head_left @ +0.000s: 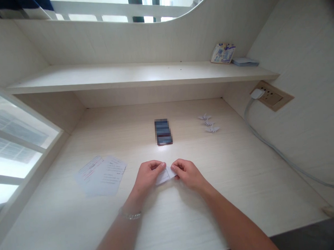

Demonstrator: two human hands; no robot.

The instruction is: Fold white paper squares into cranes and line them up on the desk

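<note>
Both my hands meet at the middle of the pale wooden desk [242, 180] over a small folded piece of white paper [164, 176]. My left hand [147, 175], with a bracelet at the wrist, pinches the paper's left side with curled fingers. My right hand [188, 173] pinches its right end. The paper lies low against the desk between my fingertips. Just beyond it lies a dark, blurred phone [163, 132].
Three small folded paper cranes [208, 123] sit at the back right of the desk. Printed sheets [101, 175] lie at the left. A shelf [125, 75] carries a packet [222, 53] and a card stack. A wall socket [270, 95] with plug and cable is on the right.
</note>
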